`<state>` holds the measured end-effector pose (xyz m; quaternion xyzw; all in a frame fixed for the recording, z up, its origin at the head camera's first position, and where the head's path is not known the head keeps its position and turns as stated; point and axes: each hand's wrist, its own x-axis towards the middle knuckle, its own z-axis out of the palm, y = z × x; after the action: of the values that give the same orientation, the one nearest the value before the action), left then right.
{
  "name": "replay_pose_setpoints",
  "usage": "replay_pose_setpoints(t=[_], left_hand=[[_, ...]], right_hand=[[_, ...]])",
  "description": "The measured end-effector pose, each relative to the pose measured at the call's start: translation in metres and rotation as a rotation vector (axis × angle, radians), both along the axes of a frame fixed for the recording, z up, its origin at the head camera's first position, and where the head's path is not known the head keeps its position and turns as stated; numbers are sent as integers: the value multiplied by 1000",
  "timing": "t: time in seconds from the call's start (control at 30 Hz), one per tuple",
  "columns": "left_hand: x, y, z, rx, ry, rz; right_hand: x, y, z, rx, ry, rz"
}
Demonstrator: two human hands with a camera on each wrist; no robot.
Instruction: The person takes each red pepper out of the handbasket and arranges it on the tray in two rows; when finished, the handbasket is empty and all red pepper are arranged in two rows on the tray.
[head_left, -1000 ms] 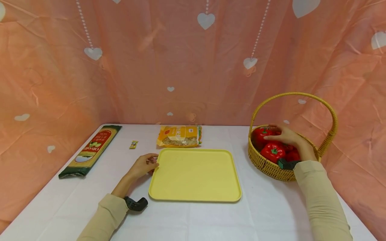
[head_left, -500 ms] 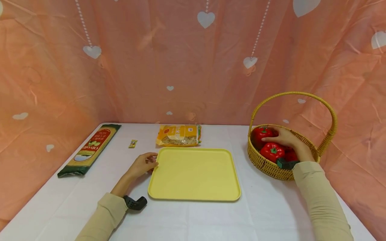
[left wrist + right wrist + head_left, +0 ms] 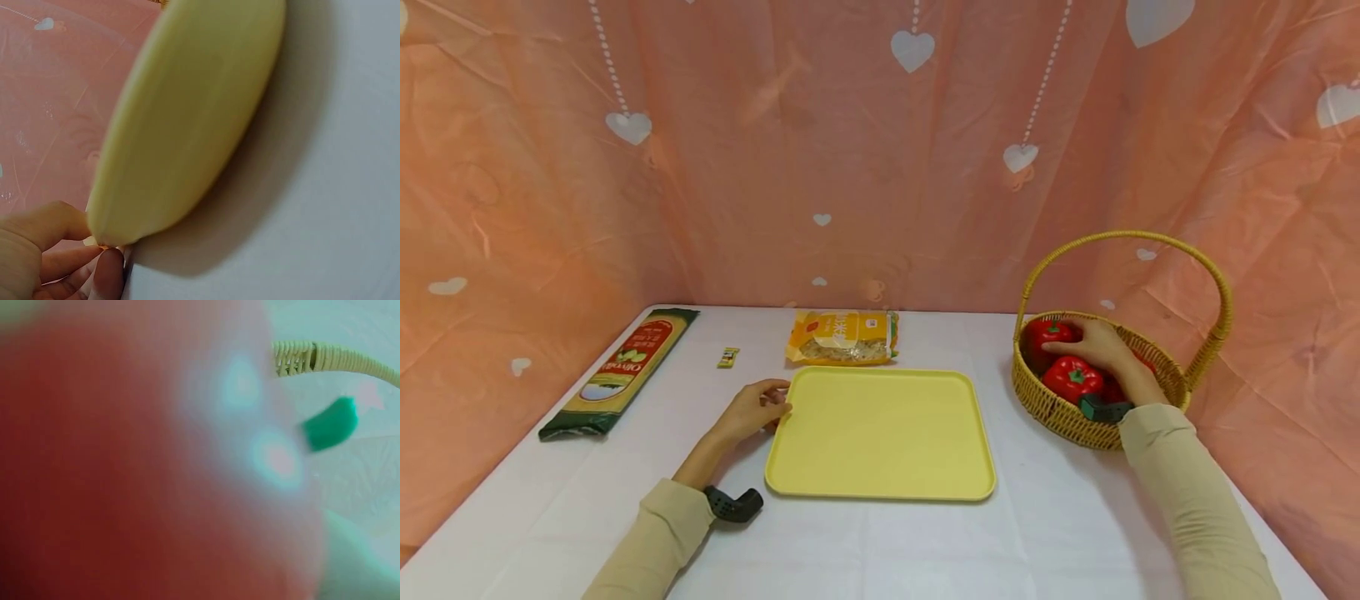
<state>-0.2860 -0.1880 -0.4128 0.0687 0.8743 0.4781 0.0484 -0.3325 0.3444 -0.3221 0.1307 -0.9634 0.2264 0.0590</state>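
Note:
At its left rim, my left hand [image 3: 751,410] pinches the yellow tray [image 3: 880,433], with the thumb on top and the fingers partly hidden below. The left wrist view shows the tray [image 3: 194,119] edge-on beside the thumb and fingers [image 3: 53,225]. Inside the wicker basket [image 3: 1067,425], my right hand [image 3: 1101,346] grips a round red vegetable [image 3: 1041,340] with a green stem, its thumb in front and fingers partly hidden behind. A red bell pepper [image 3: 1073,377] lies just in front. Blurred red [image 3: 156,462] and a green stem [image 3: 332,424] fill much of the right wrist view.
Behind the tray lies an orange-yellow food packet [image 3: 841,337]. A small yellow sachet [image 3: 727,357] and a long green-and-red package [image 3: 621,371] lie to the left. The basket's handle [image 3: 1131,235] arches high above it. A pink curtain [image 3: 850,167] closes off the back.
My right hand has shifted slightly left in the basket, and red now shows to its right. My left hand stays at the tray's left rim. The whole view drifts a little.

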Motion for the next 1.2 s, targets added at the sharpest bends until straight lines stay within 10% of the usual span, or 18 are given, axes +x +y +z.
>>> replay_pose_setpoints(t=[1.2], left_hand=[[-1,-1,-2,15,-23,27]], right_hand=[[9,-1,22,-342,-13,-95]])
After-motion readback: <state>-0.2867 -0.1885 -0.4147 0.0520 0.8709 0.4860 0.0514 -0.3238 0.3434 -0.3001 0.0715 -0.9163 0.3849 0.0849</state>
